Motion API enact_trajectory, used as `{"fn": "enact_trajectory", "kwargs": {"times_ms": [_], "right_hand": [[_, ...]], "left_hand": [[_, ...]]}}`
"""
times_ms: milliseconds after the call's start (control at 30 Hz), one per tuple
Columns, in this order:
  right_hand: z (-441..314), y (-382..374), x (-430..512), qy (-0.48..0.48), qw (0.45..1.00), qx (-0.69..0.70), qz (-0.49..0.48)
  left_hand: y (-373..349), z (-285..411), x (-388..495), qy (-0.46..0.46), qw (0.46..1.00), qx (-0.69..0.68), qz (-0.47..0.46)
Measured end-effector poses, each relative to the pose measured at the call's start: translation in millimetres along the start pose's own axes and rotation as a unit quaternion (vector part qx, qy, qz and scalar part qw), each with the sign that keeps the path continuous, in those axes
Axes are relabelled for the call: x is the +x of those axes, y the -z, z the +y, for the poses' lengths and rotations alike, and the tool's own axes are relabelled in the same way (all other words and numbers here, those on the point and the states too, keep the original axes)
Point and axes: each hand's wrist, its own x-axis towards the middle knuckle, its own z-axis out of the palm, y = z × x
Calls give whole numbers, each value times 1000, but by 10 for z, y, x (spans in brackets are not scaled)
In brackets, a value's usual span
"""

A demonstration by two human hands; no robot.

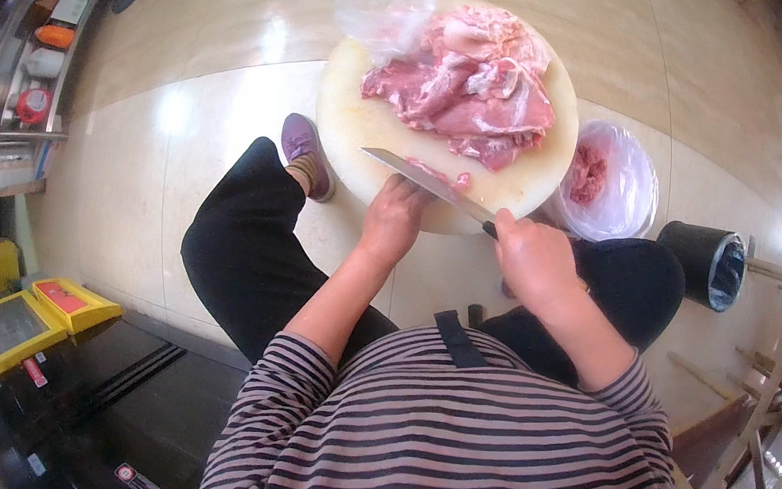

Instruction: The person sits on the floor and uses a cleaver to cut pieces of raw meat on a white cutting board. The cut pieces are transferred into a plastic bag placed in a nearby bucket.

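My right hand (533, 264) grips the dark handle of a kitchen knife (425, 178). Its broad blade points left across the near part of a round, pale cutting board (346, 139). My left hand (393, 218) is at the board's near edge with its fingers bent, close to the blade. The blade and fingers hide whatever may be beneath the fingertips. Small meat strips (463, 180) lie just beyond the blade. A large slab of raw meat (462, 96) with pale fat covers the far half of the board. Against it rests a clear plastic bag (387, 16).
Right of the board stands a container lined with a translucent bag (629, 197), with cut meat (588, 175) inside. Farther right is a black bin (695, 263) near wooden stools (763, 421). A metal shelf (27, 38) stands left, above a black-and-yellow appliance (51, 361).
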Motion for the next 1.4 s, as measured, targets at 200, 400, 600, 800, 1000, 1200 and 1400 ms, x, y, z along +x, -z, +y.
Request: {"fn": "enact_trajectory", "kwargs": {"times_ms": [200,400,600,800,1000,1200,1400], "right_hand": [[-85,-75,251,11,1000,-2,-19],[-266,-252,725,72,995,52,42],[-60,-203,395,20,998,47,28],[183,-169,117,-22,999,29,36],[-12,67,41,-20,999,29,-26],[-14,-87,130,22,999,25,15],[-171,-196,677,40,995,85,27]], "left_hand": [[30,36,68,13,1000,-20,10],[-65,-33,-33,56,998,4,-39],[-7,0,-27,12,1000,5,6],[-54,3,-41,2,997,-12,77],[-41,-25,-49,-6,998,11,62],[-52,-41,-24,26,998,-16,49],[29,7,28,30,999,-15,26]]}}
